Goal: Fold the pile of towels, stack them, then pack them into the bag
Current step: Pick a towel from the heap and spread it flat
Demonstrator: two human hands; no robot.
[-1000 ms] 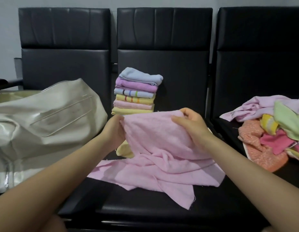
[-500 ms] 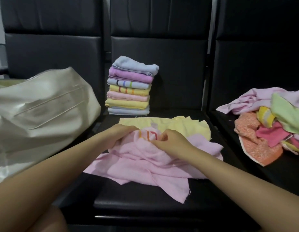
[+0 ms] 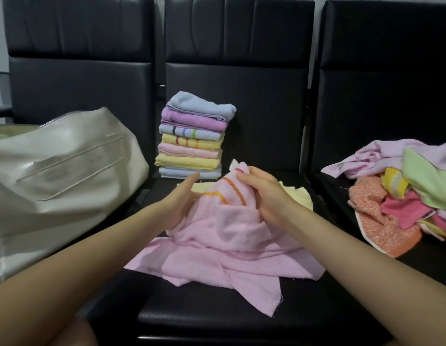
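A crumpled pink towel [image 3: 224,243] with orange stripes lies on the middle black seat. My right hand [image 3: 263,196] pinches its upper corner and lifts it. My left hand [image 3: 182,198] lies flat against the towel's left side with straight fingers. A pale yellow towel [image 3: 298,196] lies flat under and behind the pink one. Several folded towels form a stack [image 3: 192,141] at the back of the same seat. An unfolded pile of towels [image 3: 404,193] covers the right seat. The cream bag [image 3: 59,176] rests on the left seat.
Three black padded seats [image 3: 242,313] with tall backrests stand in a row. A metal armrest [image 3: 2,111] shows at the far left. My knee [image 3: 69,333] is at the bottom left edge.
The pink towel dropped from its raised, spread position to the seat and was bunched. My right hand has now picked up its striped corner, and my left hand has opened flat beside it.
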